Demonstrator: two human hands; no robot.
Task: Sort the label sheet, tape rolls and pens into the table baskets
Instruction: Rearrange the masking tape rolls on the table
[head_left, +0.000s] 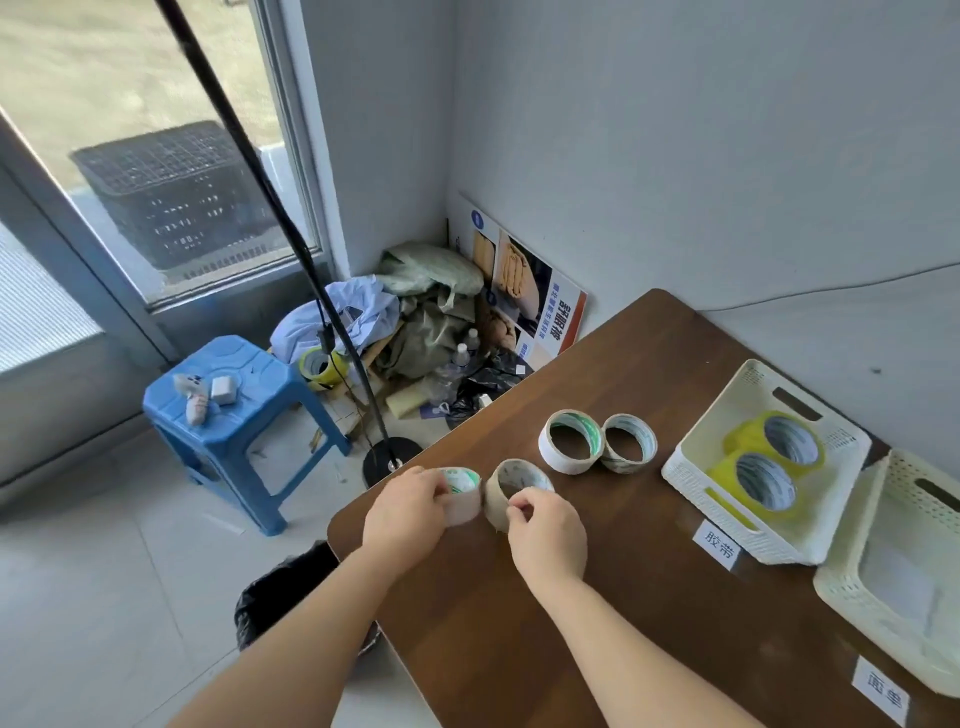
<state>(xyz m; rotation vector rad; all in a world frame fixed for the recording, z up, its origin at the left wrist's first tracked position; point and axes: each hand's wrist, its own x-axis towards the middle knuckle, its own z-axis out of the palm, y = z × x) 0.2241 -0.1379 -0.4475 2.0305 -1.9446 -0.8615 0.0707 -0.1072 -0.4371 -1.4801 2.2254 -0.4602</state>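
Near the table's left corner, my left hand (408, 506) grips a pale tape roll (465, 493) and my right hand (545, 530) pinches the rim of a beige tape roll (514, 486) beside it. Both rolls rest on the brown table (597, 623). Further back lie a white tape roll (570, 441) and a clear tape roll (628, 442), touching each other. A cream basket (691, 467) at the right holds two yellow tape rolls (769, 462). A second cream basket (852, 587) at the far right has a white sheet in it.
White paper labels (717, 545) lie on the table in front of each basket. On the floor to the left are a blue stool (234, 400), a black lamp stand (389, 457), a pile of bags and clutter (415, 332), and a black bin bag (280, 587).
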